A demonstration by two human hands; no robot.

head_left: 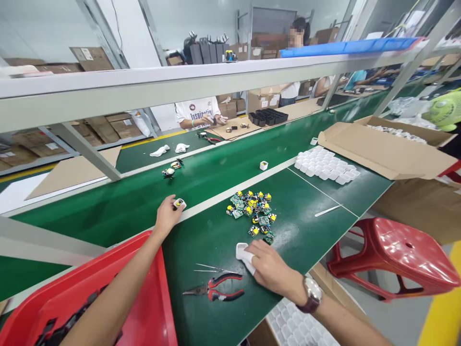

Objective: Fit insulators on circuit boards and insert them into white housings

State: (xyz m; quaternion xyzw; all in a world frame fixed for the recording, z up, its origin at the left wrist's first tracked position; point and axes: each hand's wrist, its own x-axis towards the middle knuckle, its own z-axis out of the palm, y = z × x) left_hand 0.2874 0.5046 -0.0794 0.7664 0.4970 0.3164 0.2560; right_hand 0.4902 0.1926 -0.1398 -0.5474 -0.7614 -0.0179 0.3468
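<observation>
My left hand [167, 215] is closed on a small white plastic housing [179, 204] with something yellow inside, over the edge of the green belt. Resting low over the bench, my right hand [269, 267] has its fingers closed around another white plastic housing [241, 250], whose open end faces away from me. The fingers hide part of it. Just beyond lies a pile of small circuit boards [253, 209] with yellow parts. Red-and-black long-nose pliers [213, 288] and metal tweezers [215, 268] lie left of my right hand.
A red tray [163, 283] holding black parts stands at the left. White housings [324, 164] sit in rows at the right, near an open carton [389, 151]. On the green belt [219, 166] is another housing [264, 165]. A red stool [414, 254] stands right; co-workers sit opposite.
</observation>
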